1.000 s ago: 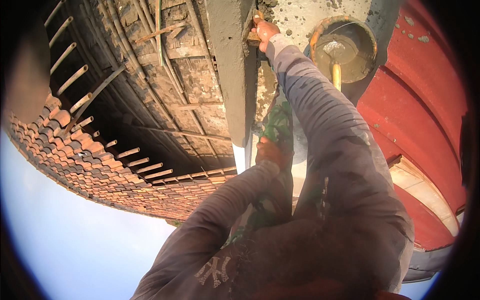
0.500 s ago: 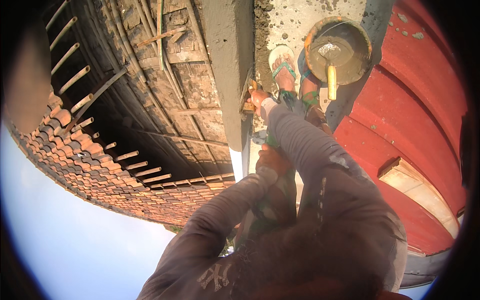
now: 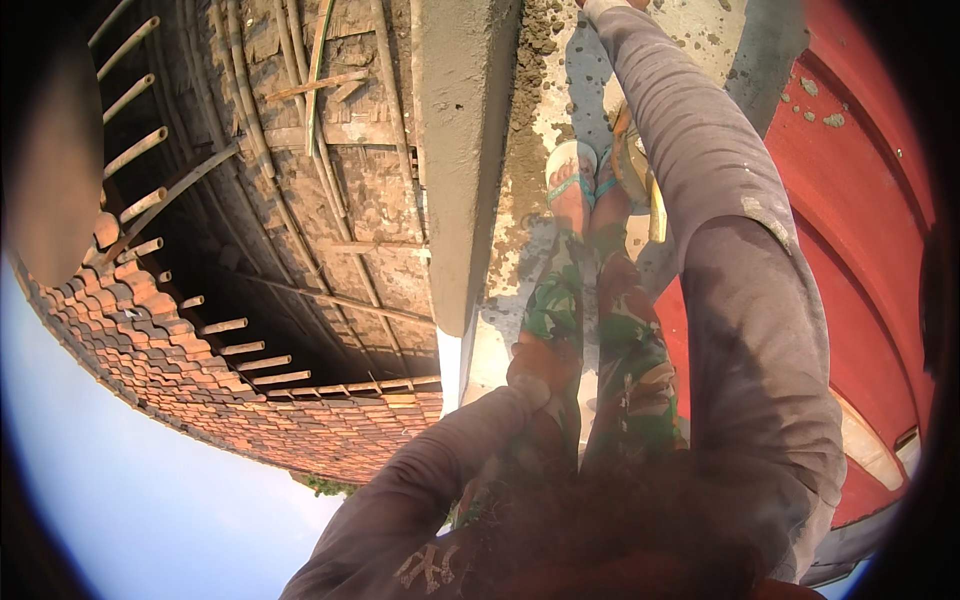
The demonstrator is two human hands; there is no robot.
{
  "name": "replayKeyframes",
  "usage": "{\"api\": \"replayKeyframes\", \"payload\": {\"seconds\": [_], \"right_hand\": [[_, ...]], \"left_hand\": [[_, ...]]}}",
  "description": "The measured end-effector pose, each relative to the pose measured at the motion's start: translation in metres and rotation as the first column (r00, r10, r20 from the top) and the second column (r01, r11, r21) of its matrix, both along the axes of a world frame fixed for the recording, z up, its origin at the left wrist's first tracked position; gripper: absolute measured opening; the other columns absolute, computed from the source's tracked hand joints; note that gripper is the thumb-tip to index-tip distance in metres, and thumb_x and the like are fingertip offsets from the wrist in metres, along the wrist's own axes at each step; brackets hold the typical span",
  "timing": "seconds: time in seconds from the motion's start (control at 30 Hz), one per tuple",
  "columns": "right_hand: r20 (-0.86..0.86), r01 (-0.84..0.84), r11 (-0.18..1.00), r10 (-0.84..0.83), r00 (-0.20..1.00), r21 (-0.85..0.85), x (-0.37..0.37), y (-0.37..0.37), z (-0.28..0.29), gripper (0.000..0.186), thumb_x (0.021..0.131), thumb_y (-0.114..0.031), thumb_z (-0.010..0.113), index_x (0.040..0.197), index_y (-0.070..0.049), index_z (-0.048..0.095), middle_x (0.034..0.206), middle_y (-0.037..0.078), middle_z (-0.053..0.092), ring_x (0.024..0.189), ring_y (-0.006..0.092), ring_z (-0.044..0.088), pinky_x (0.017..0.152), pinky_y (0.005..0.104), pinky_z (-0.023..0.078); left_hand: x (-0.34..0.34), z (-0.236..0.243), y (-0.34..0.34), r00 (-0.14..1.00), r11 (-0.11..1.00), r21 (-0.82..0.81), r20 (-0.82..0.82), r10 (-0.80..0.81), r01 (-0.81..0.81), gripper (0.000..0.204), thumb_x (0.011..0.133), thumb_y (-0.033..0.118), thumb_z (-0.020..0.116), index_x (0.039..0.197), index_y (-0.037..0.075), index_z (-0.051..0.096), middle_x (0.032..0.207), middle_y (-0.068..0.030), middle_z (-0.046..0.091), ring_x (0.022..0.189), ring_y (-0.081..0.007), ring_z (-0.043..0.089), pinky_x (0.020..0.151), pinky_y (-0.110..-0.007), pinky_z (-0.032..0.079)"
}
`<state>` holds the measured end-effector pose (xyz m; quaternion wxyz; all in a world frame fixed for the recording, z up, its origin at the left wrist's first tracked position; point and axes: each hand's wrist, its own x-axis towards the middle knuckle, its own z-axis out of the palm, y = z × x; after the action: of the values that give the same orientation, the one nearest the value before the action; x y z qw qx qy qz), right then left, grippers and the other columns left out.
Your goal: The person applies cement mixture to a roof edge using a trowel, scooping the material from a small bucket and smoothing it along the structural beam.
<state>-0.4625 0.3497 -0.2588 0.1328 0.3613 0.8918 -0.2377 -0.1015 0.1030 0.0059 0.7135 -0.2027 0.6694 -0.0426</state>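
My right arm reaches far forward, and my right hand [image 3: 612, 3] is cut off by the top edge, so its fingers and anything in them are hidden. My left hand [image 3: 529, 367] rests on my left leg in camouflage trousers [image 3: 553, 310]; its fingers cannot be made out. Partly behind my right forearm stands a bucket [image 3: 628, 160] with a mortar-stained rim. A yellowish tool handle [image 3: 657, 212] sticks out over its near side. To the left of my feet runs a freshly smoothed grey mortar wall edge [image 3: 462, 150].
I stand in sandals on a narrow pale ledge [image 3: 510, 290] spattered with mortar crumbs. Red roofing sheets [image 3: 850, 190] slope off to the right, with a pale board [image 3: 868, 445] on them. On the left are a woven bamboo wall [image 3: 350, 180], jutting poles and clay roof tiles [image 3: 190, 375].
My right hand has left the wall edge, where it held a wooden float, and swung forward past the bucket to the top edge. The left hand stays on my leg. The view has shifted slightly.
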Motion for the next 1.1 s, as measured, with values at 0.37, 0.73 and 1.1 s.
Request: {"api": "replayKeyframes", "payload": {"seconds": [0.37, 0.73, 1.1], "right_hand": [[0.204, -0.066, 0.98, 0.104, 0.973, -0.188, 0.109, -0.109, -0.035, 0.049, 0.088, -0.018, 0.074, 0.132, -0.013, 0.055, 0.132, 0.015, 0.064, 0.131, 0.0337, 0.056, 0.108, 0.0527, 0.039], [0.289, -0.134, 0.958, 0.207, 0.935, -0.253, 0.252, -0.153, -0.004, 0.049, 0.085, -0.011, 0.07, 0.132, -0.014, 0.056, 0.132, 0.017, 0.059, 0.131, 0.0365, 0.053, 0.108, 0.0532, 0.036], [0.218, -0.193, 0.979, 0.204, 0.955, -0.07, 0.117, -0.089, -0.041, 0.038, 0.097, -0.019, 0.061, 0.134, -0.015, 0.057, 0.129, 0.017, 0.065, 0.128, 0.0341, 0.059, 0.106, 0.0509, 0.041]], "left_hand": [[0.005, 0.0, -0.007, 0.999, 0.999, -0.006, 0.006, 0.036, -0.036, 0.103, 0.073, 0.066, 0.082, 0.127, -0.008, 0.035, 0.125, -0.0286, 0.055, 0.113, -0.0395, 0.066, 0.096, -0.043, 0.056], [0.019, 0.0, -0.015, 0.999, 1.0, -0.004, 0.048, 0.01, -0.01, 0.114, 0.07, 0.069, 0.082, 0.131, -0.012, 0.033, 0.124, -0.029, 0.057, 0.114, -0.0391, 0.066, 0.097, -0.043, 0.055], [0.016, 0.004, -0.012, 0.999, 0.999, 0.036, 0.038, -0.006, 0.004, 0.115, 0.069, 0.07, 0.083, 0.131, -0.013, 0.033, 0.125, -0.0302, 0.057, 0.115, -0.0399, 0.066, 0.097, -0.042, 0.055]]}}
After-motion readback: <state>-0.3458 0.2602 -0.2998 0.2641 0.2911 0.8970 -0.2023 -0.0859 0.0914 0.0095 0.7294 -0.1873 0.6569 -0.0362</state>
